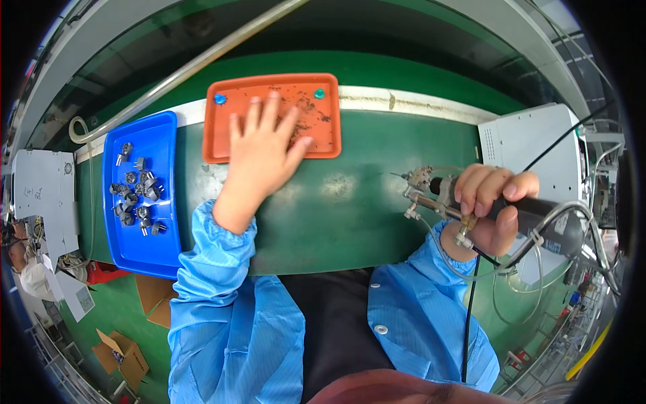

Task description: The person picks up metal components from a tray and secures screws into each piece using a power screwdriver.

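My left hand (pixel 264 149) is open, its fingers spread over the near part of an orange tray (pixel 219 149); whether the fingertips touch the tray floor, I cannot tell. Dark bits lie scattered in that tray, with a small blue piece (pixel 220 99) at its left and a small green piece (pixel 319 93) at its right. On the right, my right hand (pixel 494 202) is closed around a black cylindrical hand tool (pixel 538 217). Metal fittings (pixel 422 180) and thin clear tubes are attached to the tool, and its front end points left over the green table (pixel 336 222).
A blue tray (pixel 138 252) holds several dark plug-like parts with metal pins (pixel 142 182). Grey-white boxes (pixel 535 145) flank the table. A pale pipe (pixel 195 64) slants across the far left. Hoses and black cable (pixel 572 209) trail at right. Cardboard boxes (pixel 121 357) sit lower left.
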`<action>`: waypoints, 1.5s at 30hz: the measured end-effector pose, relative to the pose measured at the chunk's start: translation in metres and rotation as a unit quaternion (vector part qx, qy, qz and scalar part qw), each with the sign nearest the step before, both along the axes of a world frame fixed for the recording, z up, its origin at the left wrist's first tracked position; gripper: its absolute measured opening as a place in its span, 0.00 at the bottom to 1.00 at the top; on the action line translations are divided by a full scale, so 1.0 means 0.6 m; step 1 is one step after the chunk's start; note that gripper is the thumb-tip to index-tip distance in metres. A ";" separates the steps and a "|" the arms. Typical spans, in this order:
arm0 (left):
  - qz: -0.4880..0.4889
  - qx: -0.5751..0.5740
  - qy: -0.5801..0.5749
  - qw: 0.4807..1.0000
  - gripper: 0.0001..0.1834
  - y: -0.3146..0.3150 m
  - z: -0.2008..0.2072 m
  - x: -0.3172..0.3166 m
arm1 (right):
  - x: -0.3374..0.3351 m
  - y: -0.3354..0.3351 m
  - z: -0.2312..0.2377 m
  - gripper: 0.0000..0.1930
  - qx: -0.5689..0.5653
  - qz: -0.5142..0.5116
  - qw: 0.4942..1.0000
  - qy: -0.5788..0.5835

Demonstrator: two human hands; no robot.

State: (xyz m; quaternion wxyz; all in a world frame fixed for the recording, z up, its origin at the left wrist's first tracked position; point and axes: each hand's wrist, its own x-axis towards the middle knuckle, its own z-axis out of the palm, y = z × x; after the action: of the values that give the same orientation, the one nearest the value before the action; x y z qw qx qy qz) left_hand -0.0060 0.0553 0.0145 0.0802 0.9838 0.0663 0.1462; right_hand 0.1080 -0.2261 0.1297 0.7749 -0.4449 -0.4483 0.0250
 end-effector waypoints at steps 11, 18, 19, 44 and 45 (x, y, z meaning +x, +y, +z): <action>-0.030 0.022 -0.017 0.999 0.31 -0.050 -0.007 0.028 | 0.018 -0.017 -0.004 0.14 -0.014 0.025 0.999 -0.022; 0.032 0.026 -0.017 0.999 0.31 -0.034 0.008 0.045 | 0.005 -0.024 0.008 0.13 0.022 -0.004 1.000 0.007; 0.018 0.017 -0.007 1.000 0.31 -0.038 0.002 0.043 | 0.000 -0.019 0.002 0.13 0.012 -0.049 0.999 0.012; 0.097 -0.049 0.169 0.980 0.41 -0.013 0.013 0.090 | 0.014 -0.002 0.014 0.11 0.000 -0.101 0.991 0.089; 0.066 -0.036 0.180 0.981 0.42 -0.025 0.016 0.094 | 0.015 -0.001 0.011 0.11 0.001 -0.103 0.991 0.090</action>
State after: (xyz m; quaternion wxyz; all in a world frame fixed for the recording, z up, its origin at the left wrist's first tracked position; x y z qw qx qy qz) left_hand 0.0505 0.0403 0.0240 0.0930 0.9839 0.1495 -0.0310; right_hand 0.1168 -0.2267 0.1363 0.8112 -0.4836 -0.3284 -0.0159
